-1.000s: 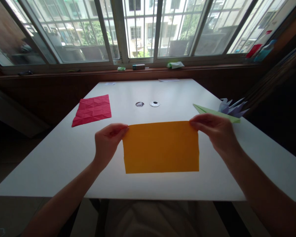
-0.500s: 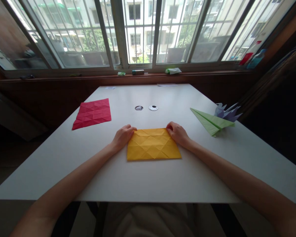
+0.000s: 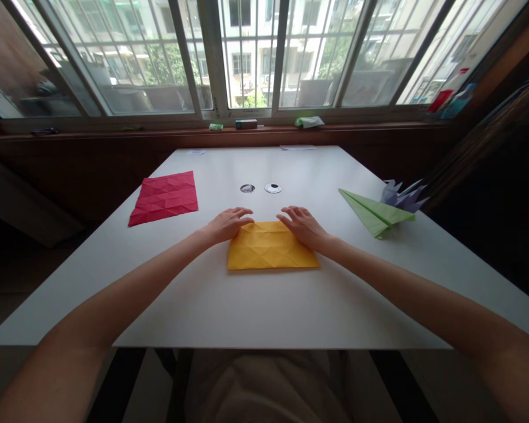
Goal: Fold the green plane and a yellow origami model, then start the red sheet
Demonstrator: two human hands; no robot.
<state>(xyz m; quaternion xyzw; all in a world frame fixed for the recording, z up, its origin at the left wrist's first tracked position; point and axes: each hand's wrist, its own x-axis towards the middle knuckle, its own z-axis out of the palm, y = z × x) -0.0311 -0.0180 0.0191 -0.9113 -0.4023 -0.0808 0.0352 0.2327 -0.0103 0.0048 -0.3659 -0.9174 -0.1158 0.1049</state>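
Observation:
A yellow sheet of folding paper (image 3: 271,249), marked with a grid of creases, lies on the white table in front of me. Its far edge is straight, and the near edge looks slightly wider. My left hand (image 3: 229,225) rests at the far left corner of the sheet, fingers stretched forward and apart. Over the far right corner lies my right hand (image 3: 304,228), its fingers also spread, the thumb side on the paper. Neither hand pinches the sheet.
A creased red paper sheet (image 3: 165,197) lies at the left. Two small round discs, one grey (image 3: 247,188) and one white and black (image 3: 273,188), sit beyond my hands. At the right are a green paper plane (image 3: 377,212) and purple folded paper (image 3: 403,195).
Both hands have let go of the pinched far corners and moved inward along the far edge, fingers now stretched out. The yellow paper appears slightly higher in view, as does everything else.

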